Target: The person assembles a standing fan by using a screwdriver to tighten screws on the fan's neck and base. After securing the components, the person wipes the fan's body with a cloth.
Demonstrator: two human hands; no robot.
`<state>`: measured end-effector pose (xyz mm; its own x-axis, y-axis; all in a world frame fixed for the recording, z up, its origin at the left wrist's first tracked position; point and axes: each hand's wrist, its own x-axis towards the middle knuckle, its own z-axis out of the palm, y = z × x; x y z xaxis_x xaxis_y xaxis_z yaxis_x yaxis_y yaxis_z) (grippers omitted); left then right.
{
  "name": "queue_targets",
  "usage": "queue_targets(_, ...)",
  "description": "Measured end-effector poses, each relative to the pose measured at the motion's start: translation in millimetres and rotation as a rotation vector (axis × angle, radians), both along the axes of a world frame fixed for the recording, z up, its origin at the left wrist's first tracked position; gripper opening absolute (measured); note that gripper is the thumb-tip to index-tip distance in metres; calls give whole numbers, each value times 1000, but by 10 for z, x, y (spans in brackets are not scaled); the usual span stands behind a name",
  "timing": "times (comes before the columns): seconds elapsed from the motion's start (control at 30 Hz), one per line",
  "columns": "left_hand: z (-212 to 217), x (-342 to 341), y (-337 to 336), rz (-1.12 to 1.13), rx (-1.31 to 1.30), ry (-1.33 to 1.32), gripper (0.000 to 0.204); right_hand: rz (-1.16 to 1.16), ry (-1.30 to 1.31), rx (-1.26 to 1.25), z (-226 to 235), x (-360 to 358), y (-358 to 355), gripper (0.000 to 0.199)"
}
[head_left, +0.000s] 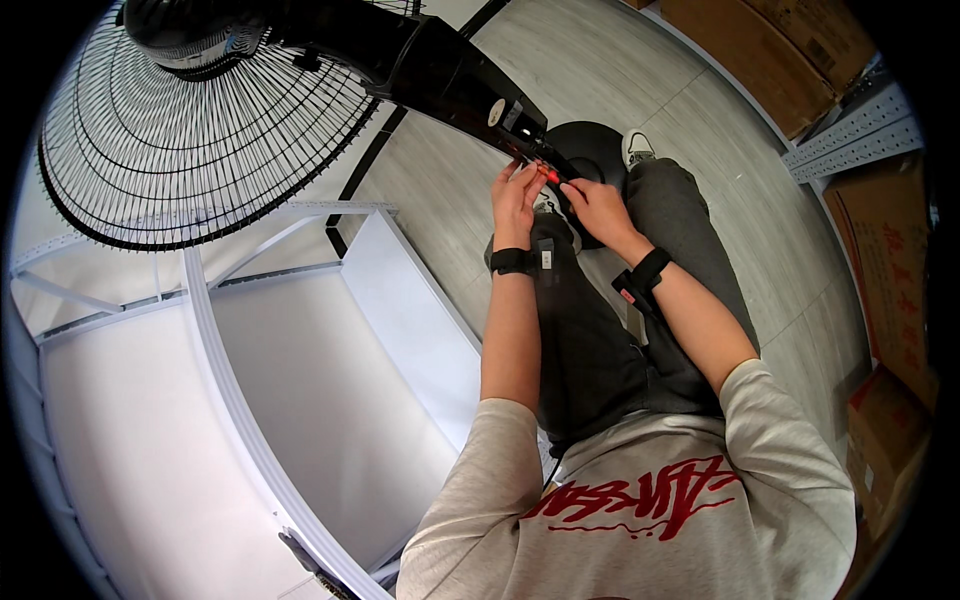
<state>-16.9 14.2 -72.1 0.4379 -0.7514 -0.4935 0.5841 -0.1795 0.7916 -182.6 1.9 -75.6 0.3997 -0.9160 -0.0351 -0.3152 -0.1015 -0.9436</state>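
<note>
Grey-sleeved arms reach up to the black fan neck (450, 85), where the left hand (515, 200) steadies the housing and the right hand (597, 205) pinches a small red-handled screwdriver (548, 174); keeping it square to the screw seems wise. Beyond the neck hangs the wire fan guard (190, 130); right of it, brown cardboard boxes (790, 50) stand.

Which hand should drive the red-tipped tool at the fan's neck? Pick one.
Probably right. The right hand has its fingers on the red-tipped tool at the fan neck, while the left hand rests beside it.
</note>
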Motion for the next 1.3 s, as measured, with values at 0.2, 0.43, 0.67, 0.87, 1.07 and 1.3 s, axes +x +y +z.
queue_targets(0.2, 1, 0, 18, 12, -8, -14, 47, 45, -48, 88, 48, -6, 2, 31)
queue_targets(0.43, 10, -2, 1, -10, -30, -7, 45, -25, -29, 4, 45, -11, 4, 28)
queue_targets(0.67, -3, 11, 1, -24, -33, 7, 44, -40, -14, -7, 60, -18, 2, 27)
queue_targets(0.87, 4, 10, 5, -25, -25, 23, 42, -39, 27, 25, 95, -24, 0, 28)
queue_targets(1.07, 23, -4, 14, -34, -27, 13, 39, -58, 56, 0, 121, -43, -6, 29)
queue_targets(1.3, 7, -9, 18, -41, -34, -3, 35, -22, 119, 13, 20, -30, 1, 30)
